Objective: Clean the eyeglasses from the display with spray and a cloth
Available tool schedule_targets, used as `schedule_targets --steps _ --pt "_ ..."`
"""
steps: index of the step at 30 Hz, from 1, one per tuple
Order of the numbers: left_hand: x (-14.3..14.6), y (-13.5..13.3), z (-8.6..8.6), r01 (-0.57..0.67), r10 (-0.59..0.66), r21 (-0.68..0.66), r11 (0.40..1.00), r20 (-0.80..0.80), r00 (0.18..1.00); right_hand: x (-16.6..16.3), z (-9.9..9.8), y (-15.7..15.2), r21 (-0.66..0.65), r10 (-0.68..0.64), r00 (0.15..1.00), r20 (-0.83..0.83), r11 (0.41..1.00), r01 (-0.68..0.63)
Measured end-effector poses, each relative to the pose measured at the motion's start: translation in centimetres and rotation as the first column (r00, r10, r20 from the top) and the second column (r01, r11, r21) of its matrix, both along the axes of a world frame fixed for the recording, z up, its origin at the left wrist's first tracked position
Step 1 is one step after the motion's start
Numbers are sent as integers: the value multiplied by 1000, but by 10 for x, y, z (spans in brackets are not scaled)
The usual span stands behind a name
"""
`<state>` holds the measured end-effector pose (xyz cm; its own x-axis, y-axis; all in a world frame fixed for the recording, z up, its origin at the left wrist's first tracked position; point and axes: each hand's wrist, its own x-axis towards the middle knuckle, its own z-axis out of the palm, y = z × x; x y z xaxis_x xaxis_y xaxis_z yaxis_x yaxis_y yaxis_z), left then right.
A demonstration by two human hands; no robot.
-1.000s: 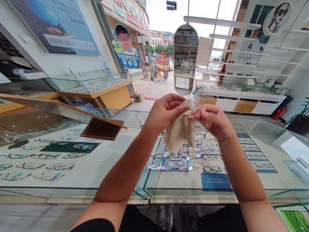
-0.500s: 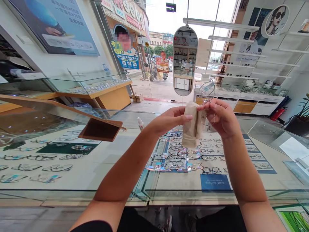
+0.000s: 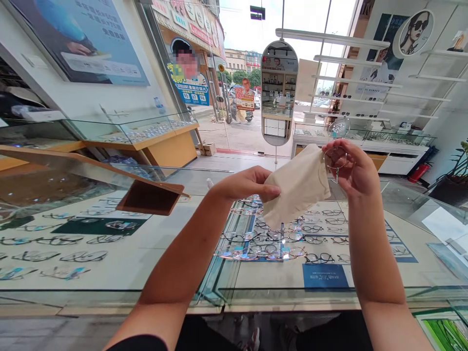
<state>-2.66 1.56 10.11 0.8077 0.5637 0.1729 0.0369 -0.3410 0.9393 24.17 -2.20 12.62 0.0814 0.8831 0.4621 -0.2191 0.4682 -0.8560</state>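
A beige cloth (image 3: 298, 183) hangs spread out above the glass counter, its left edge pinched between the thumb and fingers of my left hand (image 3: 252, 184). To its right, my right hand (image 3: 356, 168) is closed on a pair of thin-rimmed eyeglasses (image 3: 335, 157). One round lens faces me below the fingertips and the other shows above them. The cloth's right corner reaches the eyeglasses; whether my right fingers also grip it is hard to see.
Below my hands is a glass display counter (image 3: 256, 296) with rows of eyeglass frames (image 3: 270, 251) and a blue card (image 3: 325, 276). A brown tray-like board (image 3: 149, 195) sits at left. An oval mirror (image 3: 280, 92) stands beyond my hands.
My right hand has moved right and slightly up with the eyeglasses. The cloth, earlier folded and hanging narrow, is now stretched wide. My left hand has shifted slightly left.
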Motion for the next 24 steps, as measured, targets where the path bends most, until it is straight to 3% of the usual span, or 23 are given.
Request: schedule_targets --steps 7,11,17,24 --pt "-14 -4 8 -136 125 100 986 111 986 7 -8 21 -105 16 997 -73 994 -24" --pt "-9 -8 8 -277 268 1 961 242 932 1 -16 29 -155 83 995 -52 984 -90" --pt "1 -14 8 -397 403 -83 914 305 863 -14 -21 30 -284 181 983 -23 942 -180" --pt "2 -17 8 -437 413 50 898 246 877 -38 -17 7 -180 208 978 15 963 -202"
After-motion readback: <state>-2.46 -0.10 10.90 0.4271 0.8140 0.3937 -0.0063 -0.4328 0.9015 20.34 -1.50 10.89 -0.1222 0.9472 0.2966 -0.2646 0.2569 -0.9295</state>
